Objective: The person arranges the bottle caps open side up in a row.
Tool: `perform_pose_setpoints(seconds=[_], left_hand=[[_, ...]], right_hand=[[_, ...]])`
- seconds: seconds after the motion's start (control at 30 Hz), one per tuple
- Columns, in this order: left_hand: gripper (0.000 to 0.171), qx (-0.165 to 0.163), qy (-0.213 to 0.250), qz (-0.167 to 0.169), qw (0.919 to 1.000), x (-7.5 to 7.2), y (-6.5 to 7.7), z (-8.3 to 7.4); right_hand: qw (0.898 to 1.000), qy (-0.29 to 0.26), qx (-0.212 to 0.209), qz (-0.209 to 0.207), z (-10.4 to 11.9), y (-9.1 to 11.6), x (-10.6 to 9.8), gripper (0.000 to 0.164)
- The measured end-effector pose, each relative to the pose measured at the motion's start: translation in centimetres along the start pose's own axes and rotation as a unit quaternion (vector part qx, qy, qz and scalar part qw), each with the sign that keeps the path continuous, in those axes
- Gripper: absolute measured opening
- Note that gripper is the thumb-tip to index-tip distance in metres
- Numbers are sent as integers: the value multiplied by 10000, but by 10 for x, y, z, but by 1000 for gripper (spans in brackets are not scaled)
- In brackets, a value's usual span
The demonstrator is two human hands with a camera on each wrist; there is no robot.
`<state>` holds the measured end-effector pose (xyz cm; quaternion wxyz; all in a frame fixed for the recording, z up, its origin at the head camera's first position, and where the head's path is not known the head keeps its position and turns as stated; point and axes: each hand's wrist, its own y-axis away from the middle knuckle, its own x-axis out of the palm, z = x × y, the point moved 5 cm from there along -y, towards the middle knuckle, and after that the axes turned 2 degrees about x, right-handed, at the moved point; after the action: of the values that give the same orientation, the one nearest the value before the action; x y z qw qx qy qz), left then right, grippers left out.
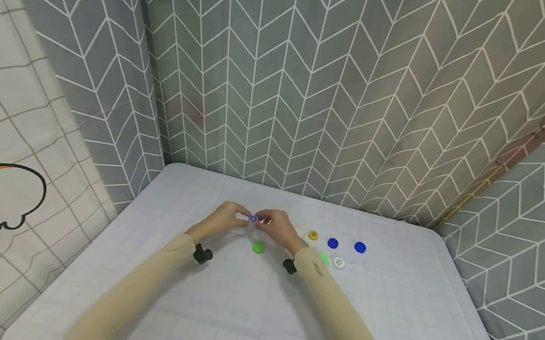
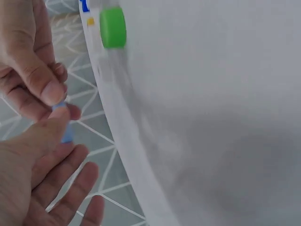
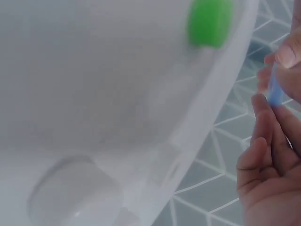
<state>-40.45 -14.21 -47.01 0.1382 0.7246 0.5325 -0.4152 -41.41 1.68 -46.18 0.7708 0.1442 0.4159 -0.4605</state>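
Note:
A small pale blue bottle cap (image 1: 253, 219) with a darker blue mark on its face is held up between both hands. My left hand (image 1: 223, 220) pinches one side between thumb and index finger. On the opposite side, the thumb and fingers of my right hand (image 1: 278, 229) pinch it. The left wrist view shows the cap (image 2: 67, 134) edge-on, partly covered by fingertips; the remaining left fingers are spread loosely. Closer to me than the hands, a green bottle cap (image 1: 258, 247) lies on the white tabletop (image 1: 233, 314).
Right of the hands lie a yellow cap (image 1: 313, 235), two dark blue caps (image 1: 332, 243), a printed white cap (image 1: 339, 263) and a light green cap (image 1: 324, 259) partly behind the right sleeve. A blurred white round object (image 3: 75, 193) shows in the right wrist view. Patterned curtains (image 1: 289, 80) surround the table.

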Motion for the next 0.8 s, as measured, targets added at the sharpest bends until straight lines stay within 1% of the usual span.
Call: perform_pose_setpoints(seconds=[0.13, 0.3, 0.47, 0.6, 0.7, 0.8], left_hand=[[31, 151, -46, -243, 9996, -6, 17, -12], [31, 421, -261, -549, 9973, -10, 44, -31], [34, 843, -392, -895, 9916, -12, 75, -56], [34, 1128, -508, -1147, 9857, -10, 101, -73], [34, 1166, -505, -1206, 9845, -5, 121, -80], [34, 1065, -386, -1200, 9863, 0, 137, -83]], right_hand=[[9992, -103, -257, -302, 14, 15, -3, 27], [9975, -134, -500, -479, 34, 41, -2, 29], [9931, 4, -789, -862, 53, 72, -2, 29], [9894, -108, -1022, -1024, 65, 97, 3, 28], [9883, -175, -1135, -1006, 71, 114, 10, 29], [9882, -170, -1193, -950, 76, 125, 18, 29]])
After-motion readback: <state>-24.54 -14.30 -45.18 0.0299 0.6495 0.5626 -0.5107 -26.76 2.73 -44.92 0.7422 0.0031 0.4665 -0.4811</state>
